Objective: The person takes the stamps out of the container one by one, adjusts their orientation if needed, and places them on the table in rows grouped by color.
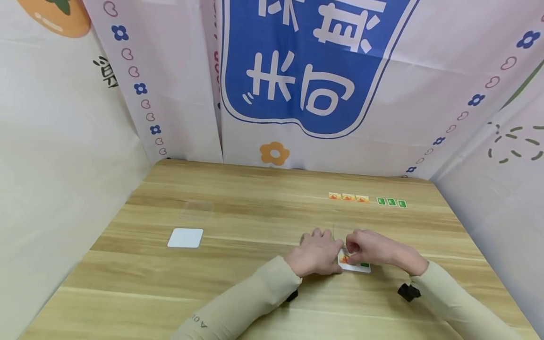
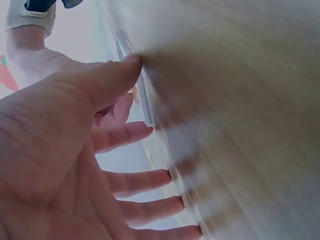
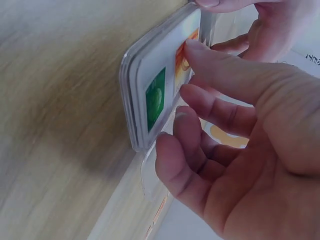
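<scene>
A white card with rounded corners (image 3: 142,70) lies on top of a thin layered stack. It bears an orange picture sticker (image 3: 181,62) and a green one (image 3: 156,100). My left hand (image 1: 316,255) rests at the stack's left side, thumb and index finger (image 2: 132,131) touching its edge and the other fingers straight, tips on the table. Over the card, my right hand (image 1: 376,248) presses its thumb onto the orange sticker; its other fingers are loosely bent, with a gap between them and the thumb. Part of the card hides under this hand in the head view.
Another white card (image 1: 185,237) lies at the left, with a clear sheet (image 1: 197,210) behind it. Three orange stickers (image 1: 348,197) and three green ones (image 1: 391,202) form a row at the back right. Printed cloth (image 1: 182,94) hangs behind the wooden table (image 1: 140,288).
</scene>
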`<state>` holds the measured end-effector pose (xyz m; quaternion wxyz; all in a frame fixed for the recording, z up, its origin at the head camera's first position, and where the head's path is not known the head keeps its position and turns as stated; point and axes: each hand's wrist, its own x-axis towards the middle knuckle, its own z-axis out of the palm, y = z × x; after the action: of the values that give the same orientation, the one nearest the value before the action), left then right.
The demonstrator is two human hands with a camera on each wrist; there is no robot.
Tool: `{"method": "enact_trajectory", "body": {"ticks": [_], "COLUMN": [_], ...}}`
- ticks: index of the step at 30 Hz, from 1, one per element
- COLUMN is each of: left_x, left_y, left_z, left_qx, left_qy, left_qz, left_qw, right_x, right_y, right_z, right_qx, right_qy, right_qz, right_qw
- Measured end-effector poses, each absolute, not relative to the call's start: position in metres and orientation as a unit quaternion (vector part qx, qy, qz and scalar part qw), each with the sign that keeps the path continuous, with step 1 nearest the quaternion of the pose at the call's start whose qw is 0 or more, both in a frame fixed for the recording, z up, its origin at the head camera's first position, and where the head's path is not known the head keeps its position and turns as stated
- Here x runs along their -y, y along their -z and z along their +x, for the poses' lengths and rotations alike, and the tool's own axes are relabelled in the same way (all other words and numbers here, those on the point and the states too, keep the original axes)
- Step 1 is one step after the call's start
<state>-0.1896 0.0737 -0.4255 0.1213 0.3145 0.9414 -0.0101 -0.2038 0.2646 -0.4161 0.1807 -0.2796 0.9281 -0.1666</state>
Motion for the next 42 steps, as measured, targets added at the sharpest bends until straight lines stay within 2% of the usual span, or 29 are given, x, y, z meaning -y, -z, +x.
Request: {"method": "enact_trajectory", "body": {"ticks": [7, 42], "left_x": [-0.075, -0.0767], "left_y": [0.4265, 0.4238], "left_z": [-0.1895, -0.1865], "left_qx": [-0.941, -0.948], "left_qy": [0.026, -0.012], "left_qz": [0.319, 0.288], "left_qw": [0.109, 0.136], "right_x": [-0.2638, -0.2664], "right_y": [0.4161, 0.4189], "right_z": [-0.2031, -0.2013], "right_qx": [-0.93, -0.93], "right_qy": [0.166, 0.181], "right_qz": [-0.275, -0.28], "right_qw": [0.179, 0.156]}}
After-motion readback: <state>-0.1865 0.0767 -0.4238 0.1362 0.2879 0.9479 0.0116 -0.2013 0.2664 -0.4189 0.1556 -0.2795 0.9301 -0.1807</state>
